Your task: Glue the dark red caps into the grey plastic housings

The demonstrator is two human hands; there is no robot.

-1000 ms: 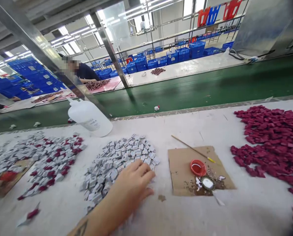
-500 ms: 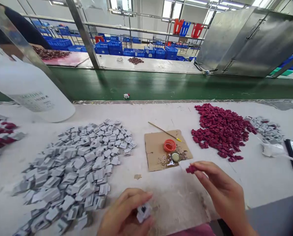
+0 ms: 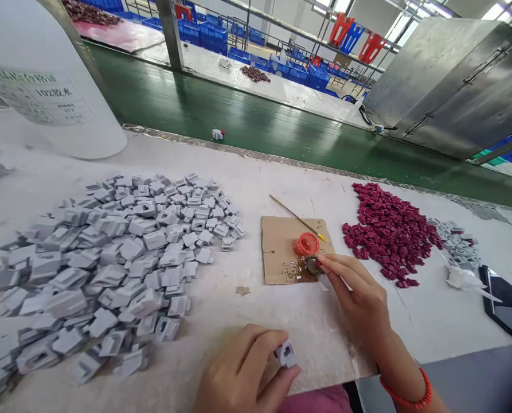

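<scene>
My left hand [image 3: 249, 367] is closed on a small grey plastic part [image 3: 286, 353] with a square hole, held between thumb and fingers near the table's front edge. My right hand [image 3: 356, 287] pinches a small dark-red plastic part [image 3: 318, 263], mostly hidden by the fingertips, at a small metal bottle cap [image 3: 312, 265]. The cap lies in a brown wet patch on a cardboard piece [image 3: 275, 252]. Behind it stand a red round cup [image 3: 306, 244] and a thin stick [image 3: 296, 217] with a yellow tip. I cannot tell whether the part touches the cap.
Grey parts [image 3: 131, 246] are heaped on the left, dark-red parts [image 3: 393, 229] on the right beside a smaller grey heap [image 3: 457, 244]. A large white jug [image 3: 62, 109] stands back left. A phone [image 3: 503, 304] lies far right. A green conveyor belt [image 3: 256, 132] runs behind.
My right hand has moved left and away from me, bringing the dark-red part to the bottle cap. My left hand has shifted slightly right with the grey part. The view has tilted.
</scene>
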